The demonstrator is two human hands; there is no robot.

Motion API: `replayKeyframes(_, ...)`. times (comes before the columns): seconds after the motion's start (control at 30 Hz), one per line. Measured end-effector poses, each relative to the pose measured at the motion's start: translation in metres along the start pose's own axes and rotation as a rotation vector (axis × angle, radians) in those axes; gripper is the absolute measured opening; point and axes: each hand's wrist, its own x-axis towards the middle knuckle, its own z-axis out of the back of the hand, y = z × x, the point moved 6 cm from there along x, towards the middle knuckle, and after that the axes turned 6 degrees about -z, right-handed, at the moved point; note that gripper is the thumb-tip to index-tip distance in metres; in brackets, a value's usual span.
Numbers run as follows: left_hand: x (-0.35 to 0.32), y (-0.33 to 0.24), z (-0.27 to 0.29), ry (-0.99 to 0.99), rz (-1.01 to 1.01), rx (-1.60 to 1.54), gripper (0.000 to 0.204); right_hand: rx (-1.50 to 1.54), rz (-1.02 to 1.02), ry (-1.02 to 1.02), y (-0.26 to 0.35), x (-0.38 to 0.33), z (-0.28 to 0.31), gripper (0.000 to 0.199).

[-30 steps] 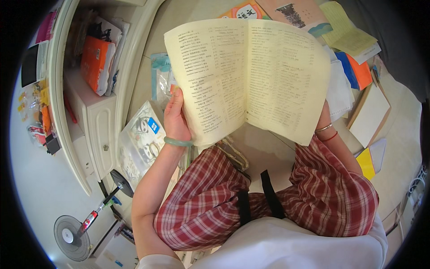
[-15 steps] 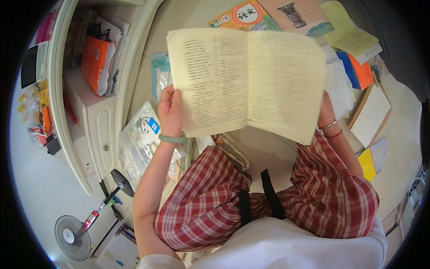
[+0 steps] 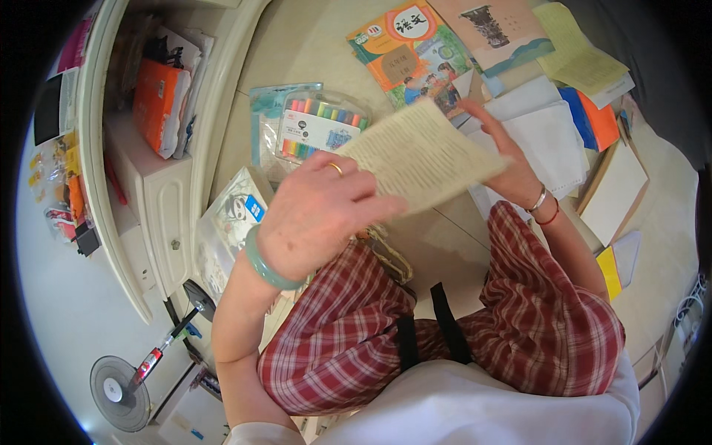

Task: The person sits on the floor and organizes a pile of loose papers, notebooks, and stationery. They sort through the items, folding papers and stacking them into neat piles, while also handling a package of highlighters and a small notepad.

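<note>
Yellowed printed paper booklet is gripped at both ends: its near-left edge is pinched under the fingers of the left hand, its far edge is clasped by the right hand. Just beyond the left hand, a clear plastic case of coloured markers is seen on the floor.

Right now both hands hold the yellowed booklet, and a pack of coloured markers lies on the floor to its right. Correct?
Not quite. In the head view the marker pack lies left of the booklet, not right. The left hand and right hand do hold the booklet.
</note>
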Motion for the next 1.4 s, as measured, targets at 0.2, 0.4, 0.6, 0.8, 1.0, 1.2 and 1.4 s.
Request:
replayKeyframes(0.2,-0.002,0.010,0.017,-0.180,0.034,0.070,0.029,0.046,-0.138,0.233,-0.008,-0.011,-0.027,0.043)
replayKeyframes(0.4,-0.009,0.021,0.023,-0.254,0.047,0.125,0.026,-0.447,0.251,0.045,0.040,-0.009,-0.018,0.042)
replayKeyframes(0.6,-0.006,0.033,0.035,-0.472,0.078,0.149,0.026,0.122,-0.033,0.100,-0.009,-0.020,-0.037,0.032)
replayKeyframes(0.8,-0.054,0.108,0.011,-1.025,0.558,-0.342,0.050,1.014,-0.493,-0.215,-0.049,-0.033,-0.038,0.035)
replayKeyframes(1.0,-0.083,0.131,-0.093,-0.674,0.948,-1.116,0.057,1.284,-0.555,-0.205,-0.045,-0.043,-0.037,0.047)
replayKeyframes(1.2,-0.078,0.108,-0.151,-0.584,1.087,-1.330,0.050,1.246,-0.574,-0.293,-0.083,-0.070,-0.037,0.048)
replayKeyframes(1.4,-0.077,0.107,-0.161,-0.638,1.028,-1.298,0.042,1.263,-0.642,-0.243,-0.095,-0.091,-0.043,0.050)
